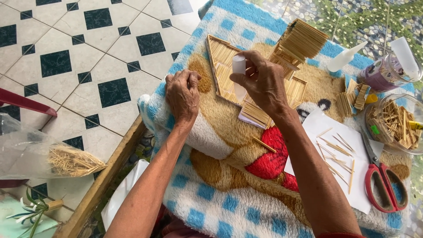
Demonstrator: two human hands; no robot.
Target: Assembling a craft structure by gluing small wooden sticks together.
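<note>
My right hand [263,81] grips a small white glue bottle [239,72], nozzle pointed down over a flat triangular panel of glued wooden sticks [222,61]. My left hand [183,93] rests in a loose fist on the fleece blanket [207,194] just left of the panel, fingers curled, holding nothing that I can see. A partly built stick house [297,44] stands behind my right hand, and a small stick panel [255,114] lies below it.
Red-handled scissors [384,178] and loose sticks lie on white paper [348,150] at right. A clear bowl of stick pieces [394,123], another glue bottle [346,57] and a jar [383,72] sit at far right. A plastic bag of sticks [66,161] lies on the tiled floor at left.
</note>
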